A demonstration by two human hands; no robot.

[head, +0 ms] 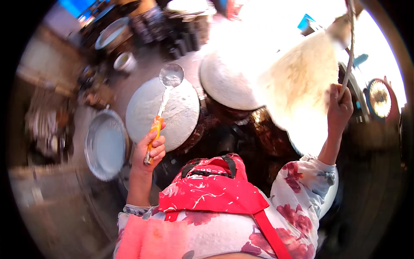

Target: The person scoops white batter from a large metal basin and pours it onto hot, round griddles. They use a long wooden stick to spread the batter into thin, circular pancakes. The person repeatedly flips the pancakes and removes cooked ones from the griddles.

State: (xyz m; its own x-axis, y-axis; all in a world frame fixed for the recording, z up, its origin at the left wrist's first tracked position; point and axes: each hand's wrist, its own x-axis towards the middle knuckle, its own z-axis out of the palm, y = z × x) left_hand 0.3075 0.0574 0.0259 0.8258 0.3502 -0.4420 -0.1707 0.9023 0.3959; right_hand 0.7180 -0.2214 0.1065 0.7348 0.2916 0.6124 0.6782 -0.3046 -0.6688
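My left hand (pixel 150 149) grips the orange handle of a metal ladle (pixel 171 75), whose bowl holds some white batter. Under the ladle is a round, white-coated griddle (pixel 181 119). On the left stands a metal basin (pixel 90 155) with pale liquid batter in it. My right hand (pixel 339 105) is raised at the right, closed around a long thin stick (pixel 351 55). Beside that stick a large, thin, beige flatbread sheet (pixel 300 71) is spread out; glare and blur hide how the two meet. A second round pale griddle (pixel 223 81) lies between, partly washed out.
A white bucket (pixel 125 62) and a wide tub (pixel 113 34) stand at the far left. An electric fan (pixel 379 97) is at the right. A stack with a white top (pixel 187 5) rises at the back. A red, batter-splashed apron (pixel 213 197) covers my front.
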